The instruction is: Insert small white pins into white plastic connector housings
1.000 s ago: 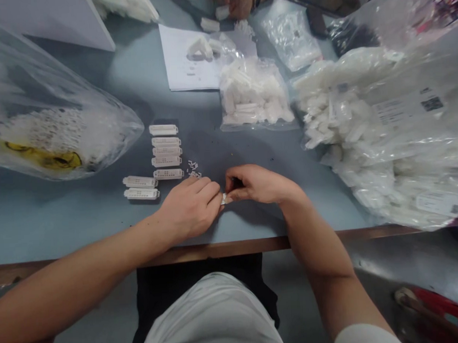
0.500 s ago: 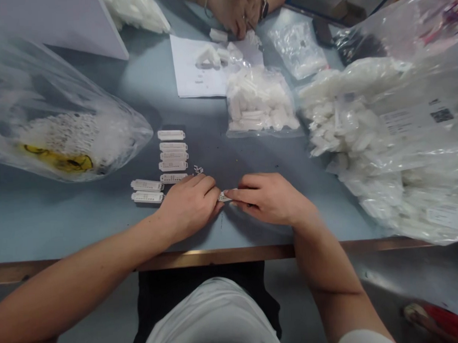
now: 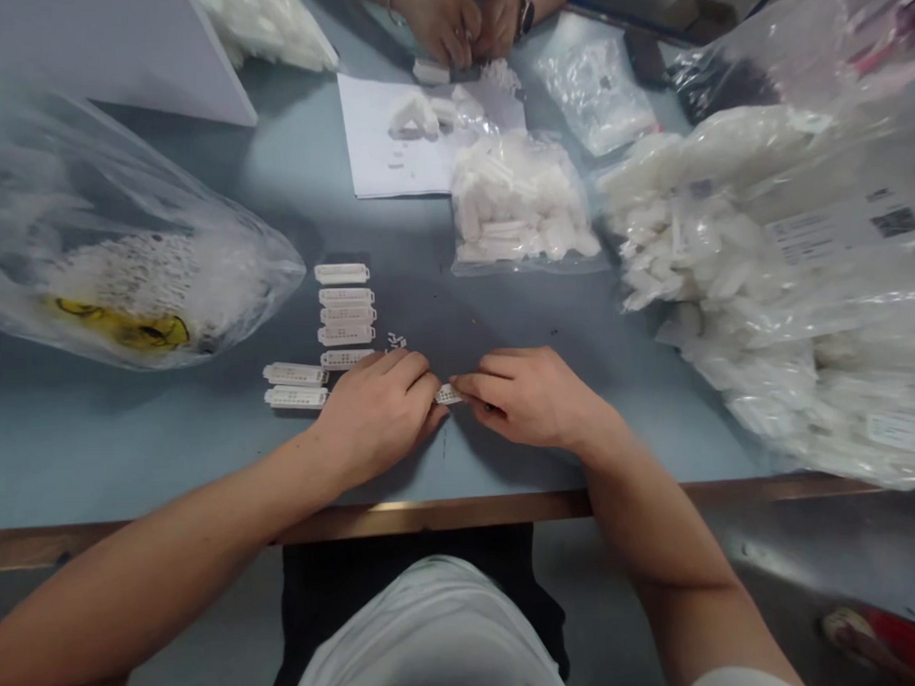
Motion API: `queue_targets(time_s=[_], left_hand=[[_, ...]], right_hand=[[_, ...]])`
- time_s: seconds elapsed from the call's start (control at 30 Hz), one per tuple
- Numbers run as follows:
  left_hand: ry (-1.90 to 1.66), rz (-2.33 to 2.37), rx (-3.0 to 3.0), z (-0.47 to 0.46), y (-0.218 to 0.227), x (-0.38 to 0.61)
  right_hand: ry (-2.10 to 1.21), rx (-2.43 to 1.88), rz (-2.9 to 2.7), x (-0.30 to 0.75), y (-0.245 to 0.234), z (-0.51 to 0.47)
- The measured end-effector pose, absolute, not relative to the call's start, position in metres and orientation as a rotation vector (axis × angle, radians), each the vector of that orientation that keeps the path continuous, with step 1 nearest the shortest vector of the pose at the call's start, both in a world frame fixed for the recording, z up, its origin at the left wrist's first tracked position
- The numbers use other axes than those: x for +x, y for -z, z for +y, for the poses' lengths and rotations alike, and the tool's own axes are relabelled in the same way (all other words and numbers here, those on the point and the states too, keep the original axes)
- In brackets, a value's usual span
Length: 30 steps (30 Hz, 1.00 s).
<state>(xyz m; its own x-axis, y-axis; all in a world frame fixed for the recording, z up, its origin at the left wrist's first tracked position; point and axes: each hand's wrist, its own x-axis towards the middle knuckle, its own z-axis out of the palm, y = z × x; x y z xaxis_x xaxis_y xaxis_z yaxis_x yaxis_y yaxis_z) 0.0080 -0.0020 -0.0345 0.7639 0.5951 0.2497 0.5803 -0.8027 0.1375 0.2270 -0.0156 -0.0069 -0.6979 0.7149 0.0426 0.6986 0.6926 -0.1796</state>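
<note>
A small white plastic strip [image 3: 448, 394] lies between my two hands, held at its ends by the fingertips of my left hand [image 3: 377, 413] and my right hand [image 3: 530, 396]. Just left of my left hand are several similar white perforated plastic strips [image 3: 344, 333], laid out in a short column and a pair. A few tiny white bits [image 3: 396, 340] lie above my left fingers on the blue-grey table [image 3: 456, 313].
Clear plastic bags of white plastic parts lie at left [image 3: 125, 285], top centre [image 3: 523, 206] and right [image 3: 747, 273]. A co-worker's hands [image 3: 453, 23] work beyond a paper sheet [image 3: 376, 156]. The table's brown front edge [image 3: 433, 509] runs before me.
My right hand has flattened out and moved right of its curled position, with the strip now showing between my fingertips. The co-worker's hands have come further into view at the top.
</note>
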Motion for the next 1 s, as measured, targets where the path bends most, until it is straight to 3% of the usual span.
queue_targets(time_s=[0.3, 0.43, 1.0], left_hand=[[-0.449, 1.325, 2.882, 0.03, 0.019, -0.021], [-0.303, 1.121, 2.89, 0.033, 0.02, -0.023], [-0.348, 1.088, 2.963, 0.023, 0.027, -0.012]], right_hand=[[0.002, -1.425, -2.555, 0.235, 0.017, -0.008], [0.046, -1.433, -2.555, 0.234, 0.017, -0.007], [-0.131, -1.403, -2.417, 0.234, 0.016, -0.008]])
